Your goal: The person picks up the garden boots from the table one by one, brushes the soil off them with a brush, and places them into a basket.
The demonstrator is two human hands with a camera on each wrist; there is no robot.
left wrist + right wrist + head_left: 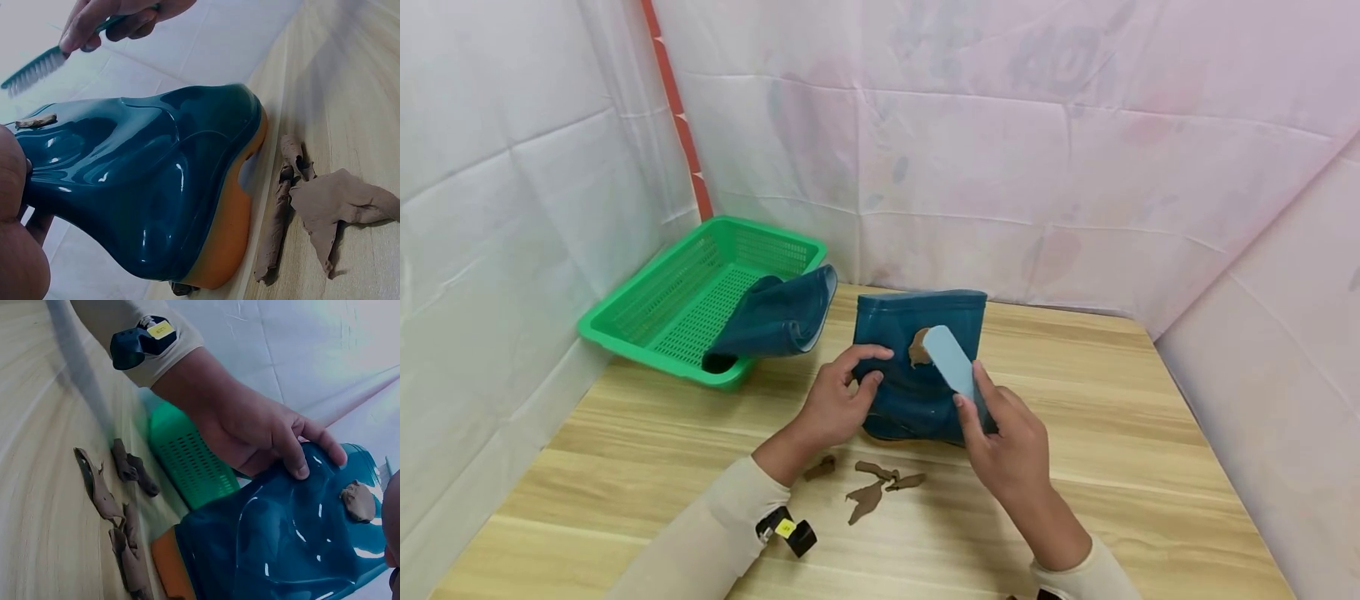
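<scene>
A teal rubber boot (917, 408) with an orange sole (225, 231) stands upright on the table. My left hand (838, 396) grips its shaft at the left side, fingers and thumb curled on the rubber. A brown clay-like patch (359, 501) sticks to the shaft. My right hand (1011, 433) holds a brush (951, 360) by its handle. In the left wrist view the white bristles (34, 74) face the boot and hang apart from it, near the patch. Several brown clay-like scraps (868, 496) lie before the boot.
A green plastic basket (651, 360) stands at the left back of the table (1097, 467). A second teal boot (767, 321) lies tilted over the basket's right rim. White cloth walls (970, 183) enclose the table's back and sides.
</scene>
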